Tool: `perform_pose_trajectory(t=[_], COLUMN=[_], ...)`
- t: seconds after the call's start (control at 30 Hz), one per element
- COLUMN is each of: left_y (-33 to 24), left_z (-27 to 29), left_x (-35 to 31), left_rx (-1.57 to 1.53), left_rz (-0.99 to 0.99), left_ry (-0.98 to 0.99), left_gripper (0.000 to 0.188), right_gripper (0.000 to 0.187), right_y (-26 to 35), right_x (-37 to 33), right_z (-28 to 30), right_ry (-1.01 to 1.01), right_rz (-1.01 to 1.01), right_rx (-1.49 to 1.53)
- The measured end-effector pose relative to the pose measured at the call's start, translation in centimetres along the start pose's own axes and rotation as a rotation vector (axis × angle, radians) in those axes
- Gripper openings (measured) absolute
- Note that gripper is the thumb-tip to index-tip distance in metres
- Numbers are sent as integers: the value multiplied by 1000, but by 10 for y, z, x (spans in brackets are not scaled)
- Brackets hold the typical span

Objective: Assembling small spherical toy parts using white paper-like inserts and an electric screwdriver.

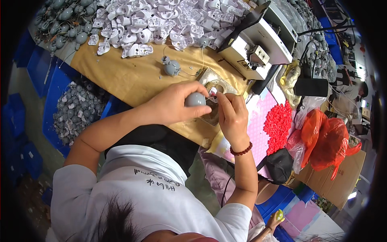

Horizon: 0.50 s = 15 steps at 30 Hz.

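Observation:
My left hand (174, 101) is closed round a smooth grey ball-shaped part (196, 100), thumb below and fingers above. At the ball's right side my right hand (234, 117) pinches with thumb and forefinger, a beaded bracelet on its wrist. A small red-and-white piece (212, 92) shows at those fingertips; its shape is too small to make out. Beneath both hands lies a square metal plate with a round recess (210, 77), partly covered by them. Just beyond, another grey ball part (172, 67) with thin wires rests on the brown table covering (133, 76).
White plastic housings (149, 24) are heaped at the back, beside wired grey parts (66, 20). A boxy white machine (258, 48) stands back right. Red pieces (278, 127) lie on a pink sheet near red bags (326, 139). A blue bin (52, 94) holds grey parts. Another person's hand (275, 221) shows lower right.

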<state>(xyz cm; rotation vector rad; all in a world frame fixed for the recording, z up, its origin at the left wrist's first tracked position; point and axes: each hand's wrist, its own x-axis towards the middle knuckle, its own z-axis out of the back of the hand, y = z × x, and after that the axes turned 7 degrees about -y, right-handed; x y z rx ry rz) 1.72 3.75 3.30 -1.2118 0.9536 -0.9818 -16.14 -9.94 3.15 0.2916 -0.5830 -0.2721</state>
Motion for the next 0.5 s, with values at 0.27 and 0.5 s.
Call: perform_pose_trajectory(t=[0.27,0.5], left_y=[12,12], left_z=[8,2], left_x=[7,2], left_rx=[26,117], left_rz=[106,38], left_ry=[54,44], left_gripper=[35,36], right_gripper=[37,42], right_y=[-6,11], right_x=[-4,-1], right_z=[-6,3], right_ry=[46,199], right_rz=[65,-54], right_rx=[-84,-179])
